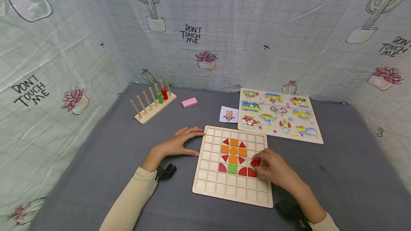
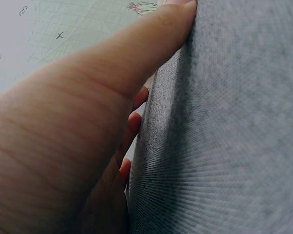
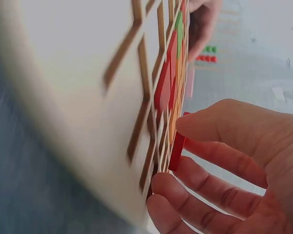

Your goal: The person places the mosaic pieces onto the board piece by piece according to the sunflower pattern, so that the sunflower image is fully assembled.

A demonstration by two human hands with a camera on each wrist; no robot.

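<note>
A wooden grid board [image 1: 212, 184] lies on the grey table, with orange, red and green flat pieces set in its middle squares. My right hand [image 1: 273, 167] pinches a red piece [image 1: 255, 163] between thumb and fingers over the board's right side. In the right wrist view this red piece [image 3: 177, 151] stands tilted on edge, close to the grid. Just below it in the head view sit red quarter-round pieces [image 1: 242, 172], beside a green square [image 1: 232, 168]. My left hand [image 1: 174, 144] rests at the board's left edge, fingers extended and thumb spread, holding nothing.
A small pattern card [image 1: 223, 117] lies behind the board, next to a vehicle picture puzzle [image 1: 261, 108]. Farther left are a pink block [image 1: 189, 102] and a peg stand [image 1: 147, 114] with green and red beads. Patterned cloth walls [image 1: 237, 45] surround the table.
</note>
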